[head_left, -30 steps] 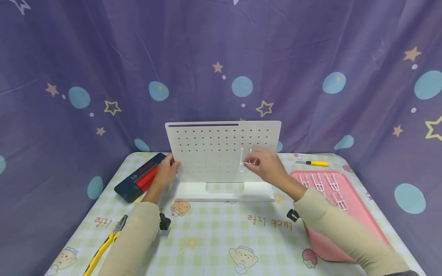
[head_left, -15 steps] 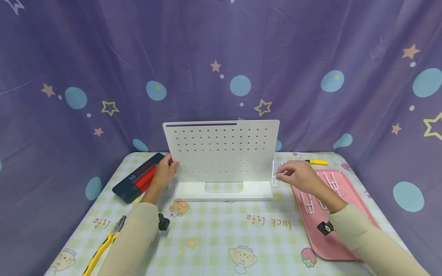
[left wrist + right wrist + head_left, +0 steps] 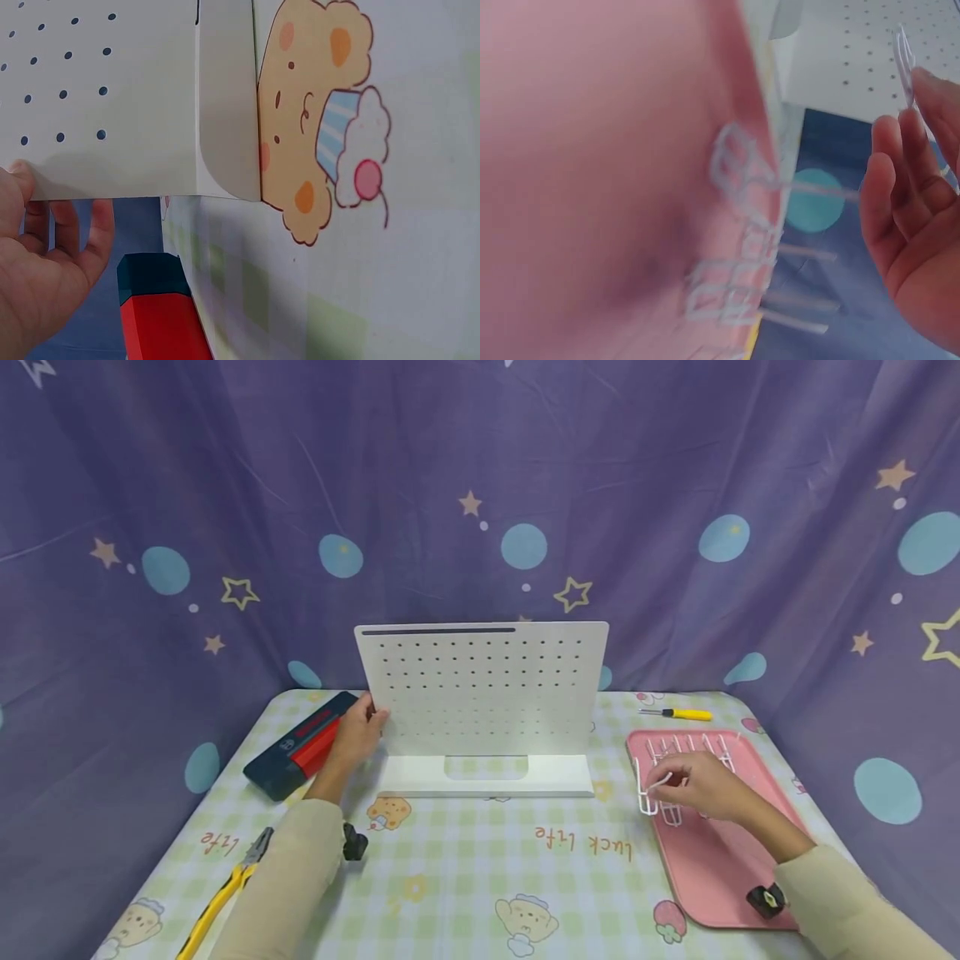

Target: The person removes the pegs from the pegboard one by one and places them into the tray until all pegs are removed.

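A white pegboard (image 3: 480, 693) with rows of holes stands on its flat base at the back of the table. My left hand (image 3: 357, 739) grips its left edge; in the left wrist view the thumb lies on the front face and the fingers reach behind. Over the left side of a pink tray (image 3: 723, 877), my right hand (image 3: 703, 783) pinches a white wire hook (image 3: 643, 793) between thumb and fingertips. That hook (image 3: 903, 60) points up from the fingertips in the right wrist view. More white wire hooks (image 3: 671, 815) lie in the tray, partly hidden by the hand.
A dark blue and red case (image 3: 296, 752) lies left of the pegboard, close to my left hand. Yellow-handled pliers (image 3: 221, 902) lie beside the left forearm. A yellow screwdriver (image 3: 686, 714) rests behind the tray. A purple curtain (image 3: 480, 460) hangs behind the table.
My right hand has moved the wire hook away from the front of the pegboard, rightward and nearer to me, over the tray. The left hand has stayed on the pegboard's edge.
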Available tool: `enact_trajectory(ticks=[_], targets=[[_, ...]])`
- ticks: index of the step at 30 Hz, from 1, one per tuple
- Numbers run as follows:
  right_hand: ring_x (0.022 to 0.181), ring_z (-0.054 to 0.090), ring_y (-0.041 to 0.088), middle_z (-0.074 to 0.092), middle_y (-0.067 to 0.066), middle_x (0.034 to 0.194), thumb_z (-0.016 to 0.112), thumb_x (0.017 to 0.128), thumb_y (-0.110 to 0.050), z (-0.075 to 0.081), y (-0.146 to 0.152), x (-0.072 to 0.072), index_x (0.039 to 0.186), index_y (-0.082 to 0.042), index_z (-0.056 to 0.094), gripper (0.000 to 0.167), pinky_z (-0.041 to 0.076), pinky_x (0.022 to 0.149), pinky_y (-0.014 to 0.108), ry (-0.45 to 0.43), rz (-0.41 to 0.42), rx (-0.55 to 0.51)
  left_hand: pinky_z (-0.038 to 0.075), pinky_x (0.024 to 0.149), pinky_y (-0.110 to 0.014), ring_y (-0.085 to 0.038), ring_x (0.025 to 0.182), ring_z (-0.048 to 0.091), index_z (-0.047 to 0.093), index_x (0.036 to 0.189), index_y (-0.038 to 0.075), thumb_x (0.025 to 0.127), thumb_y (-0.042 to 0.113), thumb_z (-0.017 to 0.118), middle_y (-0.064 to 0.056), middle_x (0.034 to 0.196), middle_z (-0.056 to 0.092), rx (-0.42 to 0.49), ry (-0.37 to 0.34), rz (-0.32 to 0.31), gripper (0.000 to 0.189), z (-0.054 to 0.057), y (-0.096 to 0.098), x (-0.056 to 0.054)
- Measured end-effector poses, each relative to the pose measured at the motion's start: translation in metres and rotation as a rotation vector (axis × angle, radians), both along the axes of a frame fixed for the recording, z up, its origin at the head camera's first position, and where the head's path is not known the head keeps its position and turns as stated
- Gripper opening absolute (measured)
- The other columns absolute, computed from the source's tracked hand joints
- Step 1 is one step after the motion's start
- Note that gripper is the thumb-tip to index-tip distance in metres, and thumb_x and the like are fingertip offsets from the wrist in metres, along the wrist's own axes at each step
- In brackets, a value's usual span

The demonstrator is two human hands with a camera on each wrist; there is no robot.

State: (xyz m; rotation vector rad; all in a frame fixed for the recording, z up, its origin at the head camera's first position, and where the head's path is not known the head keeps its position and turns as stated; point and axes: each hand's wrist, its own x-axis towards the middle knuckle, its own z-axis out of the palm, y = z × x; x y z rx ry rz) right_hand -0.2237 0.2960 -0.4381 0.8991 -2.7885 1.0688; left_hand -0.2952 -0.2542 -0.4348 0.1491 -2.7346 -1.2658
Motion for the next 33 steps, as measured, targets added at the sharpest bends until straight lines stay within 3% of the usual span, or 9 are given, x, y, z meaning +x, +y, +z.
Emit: enact_trajectory(ticks=[13,19,27,33], targets=[[0.071,0.059,-0.005,0.072,-0.014,0.084,0.081,0.086,-0.014,-0.008,0.029,0.023,0.09,-0.027,0.075,0.015,0.049,0.06,0.022,0.004,0.083,-0.006,0.048,0.075,-0.032,-0.029,0.094,0.056,0.051,0.134,0.013,0.109,0.023,0.046,-0.014,0.111,0.058,0.018,-0.015,0.005,0.027,0.003,0.002,-0.002],[0.074,0.064,-0.003,0.073,-0.013,0.085,0.08,0.086,-0.013,-0.014,0.041,0.032,0.089,-0.023,0.076,0.012,0.052,0.061,0.023,-0.092,0.121,-0.033,0.049,0.076,-0.033,-0.028,0.096,0.056,0.05,0.135,0.013,0.109,0.023,0.046,-0.014,0.112,0.058,0.029,-0.033,0.002,0.029,0.002,0.004,-0.002],[0.067,0.058,-0.005,0.074,-0.004,0.08,0.076,0.087,-0.006,-0.027,0.052,0.037,0.09,-0.019,0.076,0.013,0.05,0.055,0.023,-0.27,0.239,-0.069,0.049,0.078,-0.034,-0.03,0.097,0.056,0.05,0.135,0.012,0.109,0.023,0.046,-0.015,0.115,0.058,0.038,-0.033,0.002,0.029,0.002,0.002,-0.002],[0.067,0.058,-0.007,0.074,-0.008,0.081,0.075,0.083,0.0,-0.039,0.053,0.04,0.089,-0.02,0.076,0.021,0.051,0.056,0.022,-0.272,0.28,-0.039,0.05,0.08,-0.034,-0.03,0.099,0.057,0.05,0.138,0.013,0.109,0.023,0.046,-0.016,0.119,0.059,0.016,-0.042,-0.005,0.031,0.002,0.0,-0.001]])
